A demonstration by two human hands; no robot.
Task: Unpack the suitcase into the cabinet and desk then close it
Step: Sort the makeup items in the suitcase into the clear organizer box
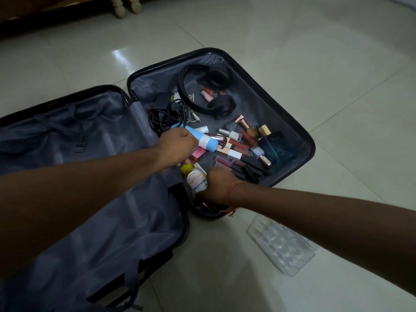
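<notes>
The suitcase (pixel 292 122) is lying open on a floor (pixel 292 52) of pale glossy tiles, which are reflecting a soft light near its far corner. The room is looking dim. At the top left, two turned wooden legs (pixel 126 6) of some furniture are standing on the tiles, beside a dark wooden edge.

The left half of the suitcase is showing only grey lining and loose straps. The right half is holding many small things: black headphones (pixel 202 91) at the far end, a tangle of cables (pixel 171 113) near the hinge, and lipsticks (pixel 231 152), small bottles and a dark perfume bottle (pixel 272 143) in the middle and at the right side.

The left hand (pixel 177 147) is reaching into the right half, its fingers curled around a blue tube (pixel 202 139), which is pointing to the right, over the cosmetics. The right hand (pixel 219 185) is at the near edge of the same half, closed on a clear bottle (pixel 195 179) with a yellow cap; how firmly it is gripping is hard to see, because the fingers are hidden behind the hand. A red thread is tied around the right wrist.

On the floor, just beside the suitcase and under the right forearm, a clear plastic tray (pixel 281 246) is lying flat.
</notes>
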